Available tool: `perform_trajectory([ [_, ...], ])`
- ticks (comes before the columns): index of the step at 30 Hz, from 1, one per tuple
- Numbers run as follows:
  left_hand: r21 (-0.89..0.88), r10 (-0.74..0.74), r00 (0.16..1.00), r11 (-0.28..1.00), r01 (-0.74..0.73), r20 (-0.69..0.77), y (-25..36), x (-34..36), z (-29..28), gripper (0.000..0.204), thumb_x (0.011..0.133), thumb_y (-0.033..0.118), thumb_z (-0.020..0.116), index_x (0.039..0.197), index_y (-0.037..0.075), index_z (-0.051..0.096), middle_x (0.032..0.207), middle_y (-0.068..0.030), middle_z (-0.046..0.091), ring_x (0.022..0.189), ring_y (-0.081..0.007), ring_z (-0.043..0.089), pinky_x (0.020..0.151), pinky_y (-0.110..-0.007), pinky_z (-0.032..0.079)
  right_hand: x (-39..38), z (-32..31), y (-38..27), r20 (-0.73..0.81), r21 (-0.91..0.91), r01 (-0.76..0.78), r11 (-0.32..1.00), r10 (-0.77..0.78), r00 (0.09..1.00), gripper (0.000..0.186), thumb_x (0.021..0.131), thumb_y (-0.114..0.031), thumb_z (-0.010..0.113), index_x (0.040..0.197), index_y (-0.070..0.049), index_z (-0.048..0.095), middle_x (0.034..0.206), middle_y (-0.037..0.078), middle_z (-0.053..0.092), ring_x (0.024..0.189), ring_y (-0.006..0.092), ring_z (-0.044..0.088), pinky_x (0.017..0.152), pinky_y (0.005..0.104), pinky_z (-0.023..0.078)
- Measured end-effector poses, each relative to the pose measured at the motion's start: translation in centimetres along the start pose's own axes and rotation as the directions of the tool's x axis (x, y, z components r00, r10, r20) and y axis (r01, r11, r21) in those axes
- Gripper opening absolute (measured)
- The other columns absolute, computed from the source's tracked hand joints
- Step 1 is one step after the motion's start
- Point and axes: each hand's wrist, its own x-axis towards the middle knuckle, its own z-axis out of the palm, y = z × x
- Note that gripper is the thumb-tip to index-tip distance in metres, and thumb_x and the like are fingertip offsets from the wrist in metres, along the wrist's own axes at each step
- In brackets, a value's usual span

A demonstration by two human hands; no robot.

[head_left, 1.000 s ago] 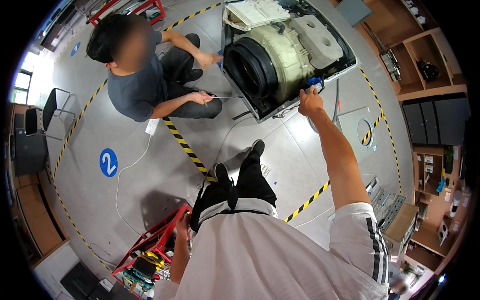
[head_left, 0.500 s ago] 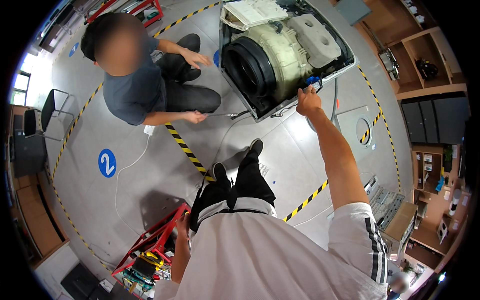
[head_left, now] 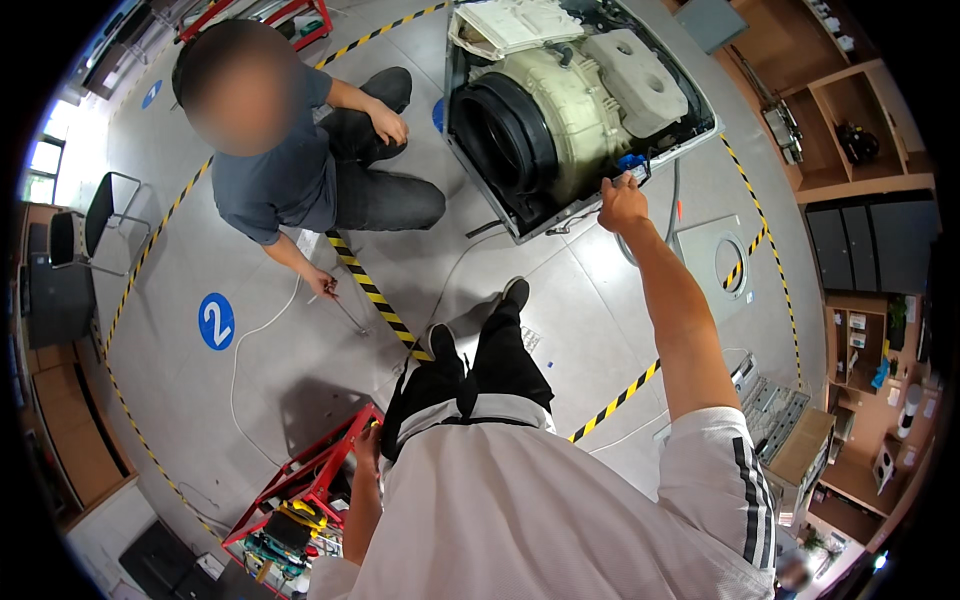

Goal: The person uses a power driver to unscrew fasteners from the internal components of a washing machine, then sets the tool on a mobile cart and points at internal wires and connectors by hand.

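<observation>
Reached out to an opened washing machine [head_left: 580,110] in the upper centre of the frame.

Right hand [head_left: 622,203] stretched to the blue part [head_left: 632,163] at the machine's lower right corner, fingers curled on it, seemingly for grip. Left hand [head_left: 368,440] down at lower left by the red cart [head_left: 300,490], fingers not discernible. Co-worker [head_left: 290,170] seated upper left on grey floor [head_left: 200,400] marked with striped tape [head_left: 375,295].

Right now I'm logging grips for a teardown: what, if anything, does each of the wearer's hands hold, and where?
The right hand touches the blue plastic part on the opened white washing machine; whether it grips cannot be told. The left hand seems empty.
</observation>
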Motion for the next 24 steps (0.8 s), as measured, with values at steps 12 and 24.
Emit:
perform_trajectory([
  [12, 0.202, 0.107, 0.994, 0.973, -0.110, 0.027, 1.3, 0.3, 0.1, 0.040, 0.081, 0.034, 0.051, 0.086, -0.005, 0.060, 0.076, -0.0096, 0.063, 0.072, -0.0157, 0.057, 0.065, -0.029, 0.042, 0.7, 0.9, 0.7, -0.122, 0.001, 0.019, 1.000, -0.019, 0.992, 0.043, 0.074, -0.013, 0.047, 0.116, -0.004, 0.042, 0.121, 0.032, 0.036, 0.111, 0.0415, 0.040, 0.091, 0.0403, 0.039],
  [24, 0.231, 0.012, 1.000, 0.973, -0.013, 0.009, -1.9, 2.1, -0.3, 0.041, 0.080, 0.038, 0.051, 0.087, -0.001, 0.062, 0.075, -0.0103, 0.062, 0.070, -0.0159, 0.057, 0.065, -0.030, 0.044, 1.0, 2.3, 0.8, -0.038, 0.006, 0.007, 1.000, -0.007, 0.999, 0.059, 0.069, -0.023, 0.060, 0.120, -0.003, 0.039, 0.129, 0.033, 0.026, 0.121, 0.0429, 0.029, 0.092, 0.0379, 0.039],
])
